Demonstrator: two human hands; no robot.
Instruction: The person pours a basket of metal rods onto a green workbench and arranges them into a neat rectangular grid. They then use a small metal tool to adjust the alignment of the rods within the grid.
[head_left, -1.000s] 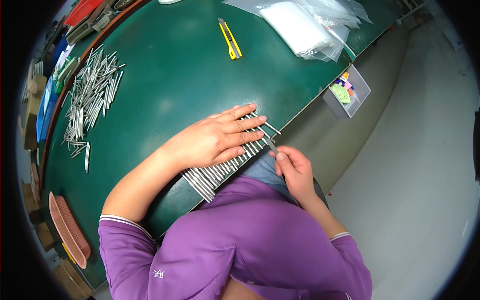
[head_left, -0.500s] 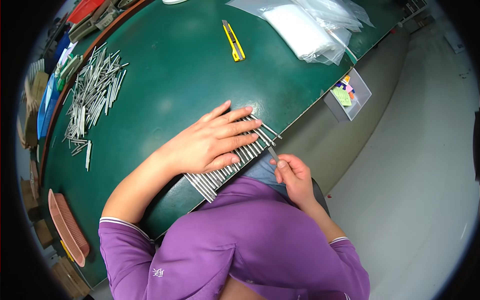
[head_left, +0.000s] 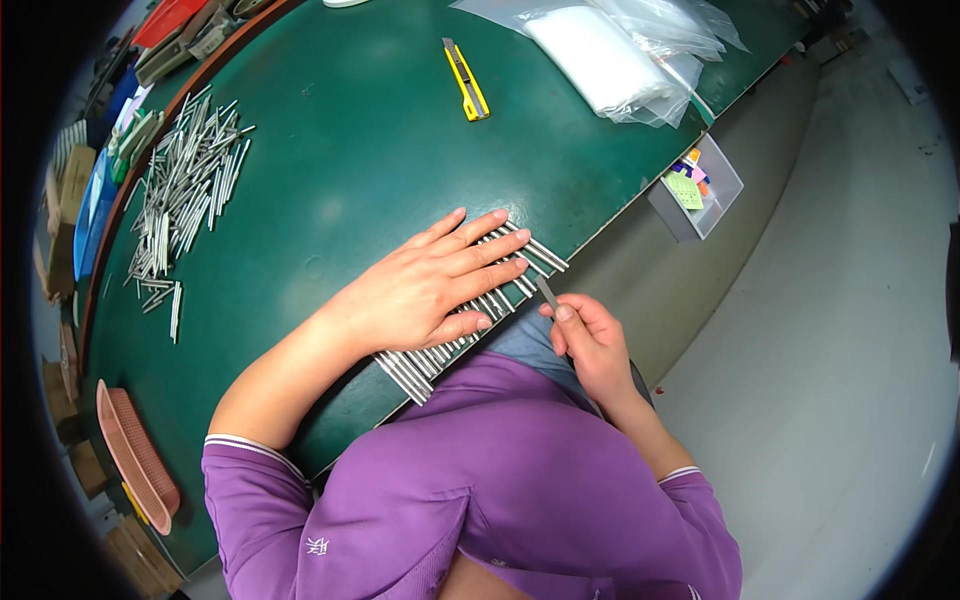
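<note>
My left hand (head_left: 430,285) lies flat, fingers spread, on a row of thin metal rods (head_left: 470,315) lined up side by side along the near edge of the green table (head_left: 380,160). My right hand (head_left: 590,340) is just off the table edge, above my lap, pinching one single metal rod (head_left: 547,292) between thumb and fingers. That rod's tip points toward the right end of the row. The rods under my left palm are hidden.
A loose heap of metal rods (head_left: 185,185) lies at the far left. A yellow utility knife (head_left: 466,80) and clear plastic bags (head_left: 625,50) sit at the back. A small clear bin (head_left: 697,190) hangs at the table's edge. A pink basket (head_left: 135,455) stands at the lower left.
My left hand has slid slightly along the row. My right hand has shifted a little with its rod, staying beside the row's right end.
</note>
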